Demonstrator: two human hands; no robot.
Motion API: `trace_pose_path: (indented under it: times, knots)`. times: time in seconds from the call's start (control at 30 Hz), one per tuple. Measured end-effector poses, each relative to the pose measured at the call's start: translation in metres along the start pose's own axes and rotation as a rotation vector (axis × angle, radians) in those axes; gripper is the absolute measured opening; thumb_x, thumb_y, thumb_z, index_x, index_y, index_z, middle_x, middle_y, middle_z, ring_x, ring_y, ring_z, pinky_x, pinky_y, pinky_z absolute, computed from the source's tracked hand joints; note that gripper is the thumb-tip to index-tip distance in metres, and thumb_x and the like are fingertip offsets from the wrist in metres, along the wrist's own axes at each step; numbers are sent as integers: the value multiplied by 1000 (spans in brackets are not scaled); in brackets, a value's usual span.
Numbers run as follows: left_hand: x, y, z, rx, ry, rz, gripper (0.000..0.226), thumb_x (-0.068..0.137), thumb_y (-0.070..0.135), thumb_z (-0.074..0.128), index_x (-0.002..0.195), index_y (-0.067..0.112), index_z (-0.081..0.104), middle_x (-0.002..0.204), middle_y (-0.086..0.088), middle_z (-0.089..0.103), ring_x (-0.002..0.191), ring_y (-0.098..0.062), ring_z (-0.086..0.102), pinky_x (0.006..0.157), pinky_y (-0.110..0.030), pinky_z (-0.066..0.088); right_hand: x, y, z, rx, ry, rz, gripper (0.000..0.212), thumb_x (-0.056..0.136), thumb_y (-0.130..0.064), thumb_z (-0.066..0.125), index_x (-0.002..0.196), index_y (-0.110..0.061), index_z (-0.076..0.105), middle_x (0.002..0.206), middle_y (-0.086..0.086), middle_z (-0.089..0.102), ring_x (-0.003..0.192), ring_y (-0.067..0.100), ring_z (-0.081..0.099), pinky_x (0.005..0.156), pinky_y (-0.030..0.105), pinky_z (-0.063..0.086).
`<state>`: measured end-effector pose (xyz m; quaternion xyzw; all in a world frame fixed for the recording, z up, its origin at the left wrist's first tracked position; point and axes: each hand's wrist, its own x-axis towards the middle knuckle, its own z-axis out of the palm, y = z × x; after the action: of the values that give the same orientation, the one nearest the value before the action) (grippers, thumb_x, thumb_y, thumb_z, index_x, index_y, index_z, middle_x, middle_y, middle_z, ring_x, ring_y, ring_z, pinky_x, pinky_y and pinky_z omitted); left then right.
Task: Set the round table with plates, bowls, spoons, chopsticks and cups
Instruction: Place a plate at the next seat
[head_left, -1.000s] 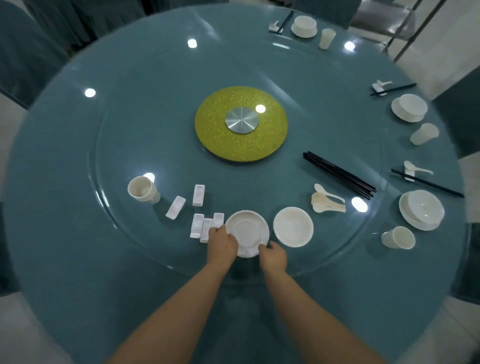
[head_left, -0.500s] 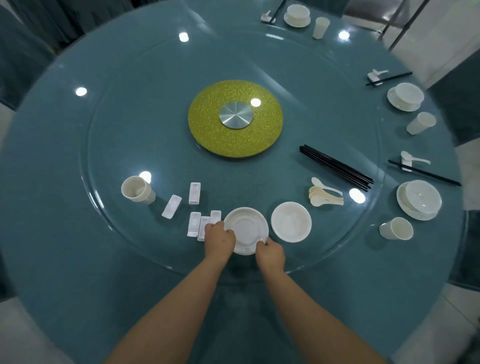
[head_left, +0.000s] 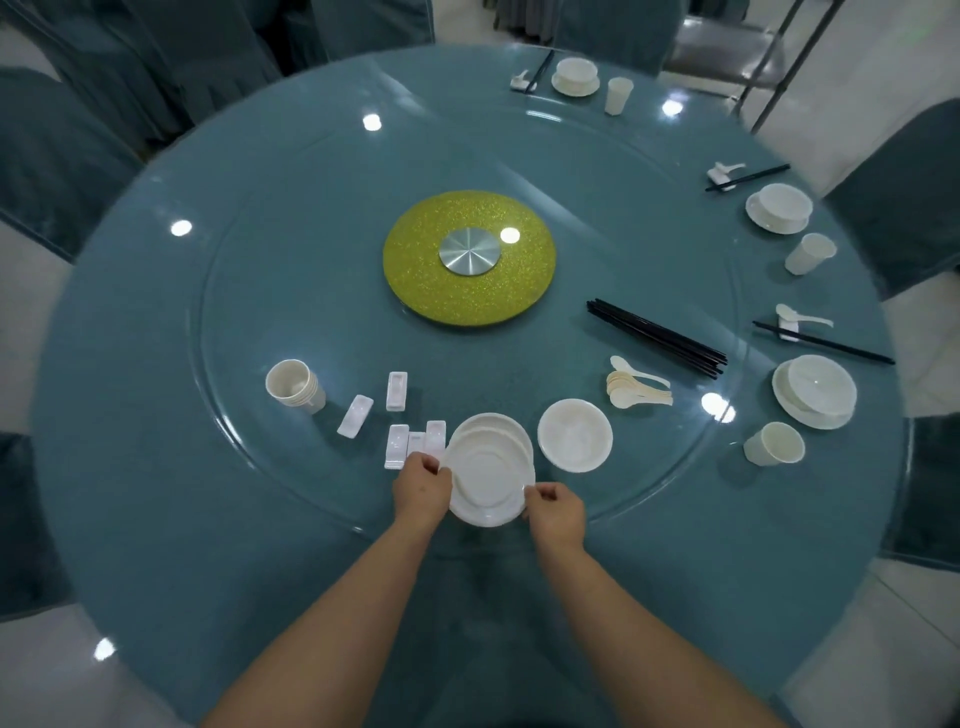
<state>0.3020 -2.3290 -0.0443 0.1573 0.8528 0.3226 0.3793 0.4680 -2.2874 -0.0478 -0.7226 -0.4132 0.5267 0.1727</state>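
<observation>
A white plate (head_left: 488, 483) is held just above the near edge of the glass turntable, shifted toward me off the plate stack (head_left: 493, 423) behind it. My left hand (head_left: 421, 488) pinches its left rim and my right hand (head_left: 556, 512) pinches its right rim. Right of the stack sits a stack of white bowls (head_left: 574, 435). Spare spoons (head_left: 631, 389), black chopsticks (head_left: 657, 338), stacked cups (head_left: 293, 387) and several white chopstick rests (head_left: 410, 441) lie on the turntable.
Three finished settings line the table's right and far rim, the nearest with a bowl on a plate (head_left: 815, 392) and a cup (head_left: 774, 444). A yellow disc (head_left: 415, 270) marks the centre. Covered chairs (head_left: 57, 166) ring the table.
Both hands gripped the top plate at its rims, lifted it and drew it toward me off the stack. The camera pulled back, showing more of the table.
</observation>
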Motion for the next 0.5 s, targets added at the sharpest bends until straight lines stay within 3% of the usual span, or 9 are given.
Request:
trace_pose_path:
  times: [0.17,0.3,0.5]
  knots:
    - [-30,-6,15,26,-77,15,7,84,13,63,86,13,57,85,-1,62,79,-20,57,71,-27,42,-12,22,-31,54,-5,0,12,87,-10,62,96,-7,69,88,6,70,82,21,64,75,30,51]
    - [-56,-14,45,55,-177,37,10,83,14,65,82,15,55,84,-1,62,74,-16,56,61,-26,43,-15,54,-68,63,53,57,12,87,-8,60,94,-4,68,86,9,70,79,22,63,73,30,50]
    - [-90,-19,106,174,-375,53,7,82,17,65,89,14,64,85,-5,69,75,-20,61,75,-38,54,-11,112,-131,77,216,193,11,88,-10,60,92,-6,70,86,7,69,79,21,61,72,27,45]
